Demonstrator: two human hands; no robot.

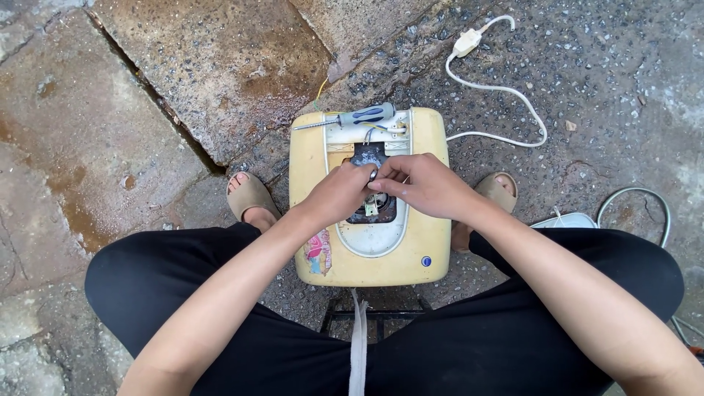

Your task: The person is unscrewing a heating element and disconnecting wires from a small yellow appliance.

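A yellowed, cream-coloured plastic appliance housing (422, 220) lies on the ground between my feet, with a dark opening (370, 155) in its white middle panel. My left hand (339, 192) and my right hand (425, 185) meet over that opening, fingertips pinched together on a small metal part (372, 176). Which hand actually holds the part is unclear. A screwdriver (352, 117) with a grey and blue handle rests across the housing's far edge. Thin wires show near it.
A white power cord (499, 92) with an inline switch (467, 42) loops over the wet stone ground at the far right. A grey hose (636, 192) curves by my right knee. A deep crack (158, 95) runs through the paving at the left. A dark metal stool frame (374, 314) sits below me.
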